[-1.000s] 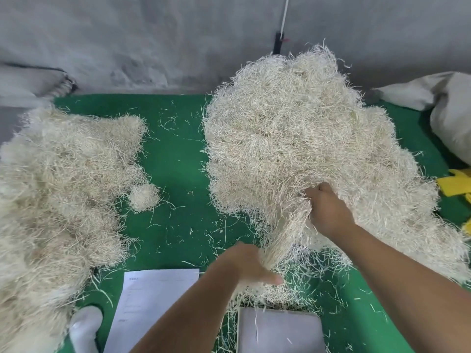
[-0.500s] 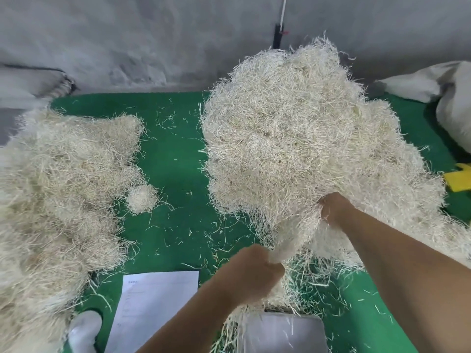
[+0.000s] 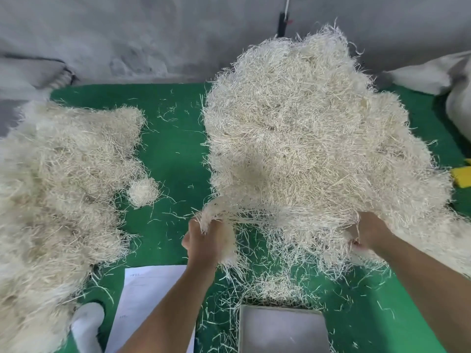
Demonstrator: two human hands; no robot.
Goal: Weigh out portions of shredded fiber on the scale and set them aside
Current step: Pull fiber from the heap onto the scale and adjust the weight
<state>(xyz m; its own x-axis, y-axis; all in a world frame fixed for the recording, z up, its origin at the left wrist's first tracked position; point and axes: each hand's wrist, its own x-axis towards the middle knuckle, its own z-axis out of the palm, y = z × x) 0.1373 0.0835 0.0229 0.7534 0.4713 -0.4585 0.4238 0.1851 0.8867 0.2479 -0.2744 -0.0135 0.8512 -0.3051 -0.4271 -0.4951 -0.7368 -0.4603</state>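
- Fiber fills most of the view: a big pale heap of shredded fiber (image 3: 313,138) sits on the green counter (image 3: 173,154), right of centre and reaching back toward the grey wall (image 3: 153,34).
- Left hand (image 3: 207,242) is curled around a tuft of fiber (image 3: 216,215) at the heap's near-left edge; thin strands stretch tight from this tuft to the heap.
- Right hand (image 3: 369,233) is dug into the heap's near-right edge, with fingers bent into the fiber and partly hidden by it, so it grips a clump there.
- Both forearms come in from the bottom edge, the left one crossing over a white sheet of paper (image 3: 147,301).
- Between the forearms, at the bottom edge, lies the scale's flat grey tray (image 3: 283,329); its display is out of sight, and a loose scatter of strands lies just beyond its far rim.
- A second, wide mass of fiber (image 3: 58,189) covers the left part of the counter, well apart from the big heap.
- Just beside that mass, on its right, rests a small round ball of fiber (image 3: 142,191).
- Stray strands dot the green surface between the two heaps.
- A white cloth sack (image 3: 438,75) lies at the far right, and a yellow object (image 3: 462,175) shows at the right edge; what it is cannot be told.
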